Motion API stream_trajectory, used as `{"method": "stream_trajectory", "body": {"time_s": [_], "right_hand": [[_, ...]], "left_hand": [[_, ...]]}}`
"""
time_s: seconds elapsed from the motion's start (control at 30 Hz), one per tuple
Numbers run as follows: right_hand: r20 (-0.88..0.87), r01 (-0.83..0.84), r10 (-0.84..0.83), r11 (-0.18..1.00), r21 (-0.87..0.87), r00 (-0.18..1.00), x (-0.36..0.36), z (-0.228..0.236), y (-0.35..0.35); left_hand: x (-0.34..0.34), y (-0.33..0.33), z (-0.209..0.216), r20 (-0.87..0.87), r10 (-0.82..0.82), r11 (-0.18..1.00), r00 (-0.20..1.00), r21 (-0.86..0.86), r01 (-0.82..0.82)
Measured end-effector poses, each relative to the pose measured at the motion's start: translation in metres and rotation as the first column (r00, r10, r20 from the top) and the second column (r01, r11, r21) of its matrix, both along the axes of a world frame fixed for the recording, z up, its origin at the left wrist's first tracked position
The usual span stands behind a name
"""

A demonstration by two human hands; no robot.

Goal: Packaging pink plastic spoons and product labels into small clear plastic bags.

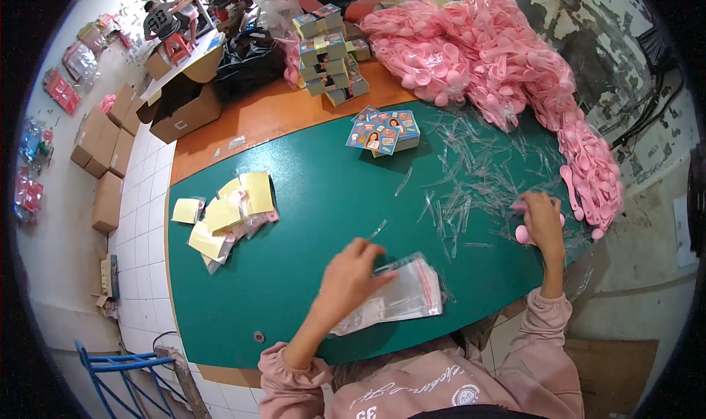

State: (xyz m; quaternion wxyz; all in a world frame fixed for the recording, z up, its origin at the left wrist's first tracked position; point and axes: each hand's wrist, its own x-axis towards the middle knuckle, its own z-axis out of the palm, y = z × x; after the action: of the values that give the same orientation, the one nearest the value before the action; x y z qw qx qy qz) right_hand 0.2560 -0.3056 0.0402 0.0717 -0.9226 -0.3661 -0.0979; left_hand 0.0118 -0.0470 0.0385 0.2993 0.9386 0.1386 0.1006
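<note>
Green table (pixel 309 176), clock centred on it, twelve at far side. Left hand (pixel 354 274) at six, above clear flat bags (pixel 415 290) lying toward five; fingers parted from thumb, nothing seen in grip. Right hand (pixel 543 219) at three, fingers curled downward; pink shows at the tips, but whether they grip it, cannot tell. Pink spoon (pixel 523 234) just beside that hand. Clear slim sleeves (pixel 467 187) strewn at two, spoon heap (pixel 500 59) beyond at one. Picture cards (pixel 373 137) stacked at twelve; yellow-backed packs (pixel 257 191) at nine.
</note>
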Motion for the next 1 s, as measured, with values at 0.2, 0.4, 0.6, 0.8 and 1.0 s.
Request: {"method": "stream_trajectory", "body": {"time_s": [0.2, 0.4, 0.6, 0.8, 1.0], "right_hand": [[0.008, -0.036, 0.035, 0.937, 0.348, 0.999, -0.003, 0.030, 0.012], [0.031, -0.020, 0.003, 0.832, 0.554, 1.000, -0.043, 0.047, 0.051], [-0.149, 0.007, 0.098, 0.814, 0.581, 0.984, -0.085, 0.055, 0.076], [-0.411, 0.129, 0.256, 0.694, 0.708, 0.875, -0.100, 0.037, 0.092], [-0.447, 0.187, 0.323, 0.596, 0.781, 0.834, -0.106, 0.038, 0.100]], "left_hand": [[0.010, 0.006, -0.023, -0.004, -0.157, 0.927, 0.988, -0.347, 0.146], [0.012, 0.009, -0.012, -0.110, -0.101, 0.892, 0.989, -0.449, 0.042], [0.008, 0.015, -0.026, 0.203, -0.051, 0.805, 0.978, -0.571, 0.160], [0.007, 0.020, -0.021, 0.021, -0.017, 0.453, 1.000, -0.891, 0.026], [0.006, 0.024, -0.018, 0.017, 0.082, 0.393, 0.997, -0.920, -0.017]]}}
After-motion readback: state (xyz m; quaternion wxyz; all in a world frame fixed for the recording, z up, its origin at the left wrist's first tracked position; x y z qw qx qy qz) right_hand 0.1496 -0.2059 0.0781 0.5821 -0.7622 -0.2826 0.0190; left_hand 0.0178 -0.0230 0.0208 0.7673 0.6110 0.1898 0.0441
